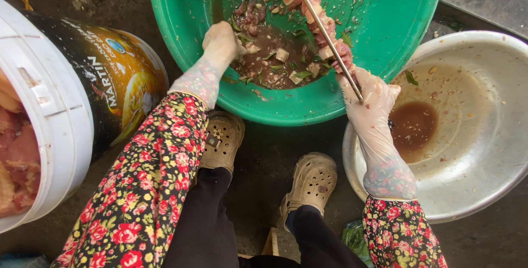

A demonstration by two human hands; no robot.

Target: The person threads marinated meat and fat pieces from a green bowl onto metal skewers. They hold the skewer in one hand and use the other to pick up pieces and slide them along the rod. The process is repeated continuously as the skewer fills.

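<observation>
The green basin [181, 37] stands on the ground in front of the person's feet, and all the work happens in it. The right hand [369, 98], in a thin glove, is closed around the lower end of a metal skewer [330, 42]. The skewer rises over the right part of the basin and already carries a row of meat pieces [324, 26]. The left hand [223, 41], also gloved, reaches down into the marinade at the basin's bottom, where only few meat chunks [250, 15] remain; its fingers are curled, but I cannot tell if they grip a piece. So the skewer seems partly filled. Right of the basin is a steel bowl [484, 180] with brown liquid only, and left of it is a white bucket [52, 125] holding raw meat.
</observation>
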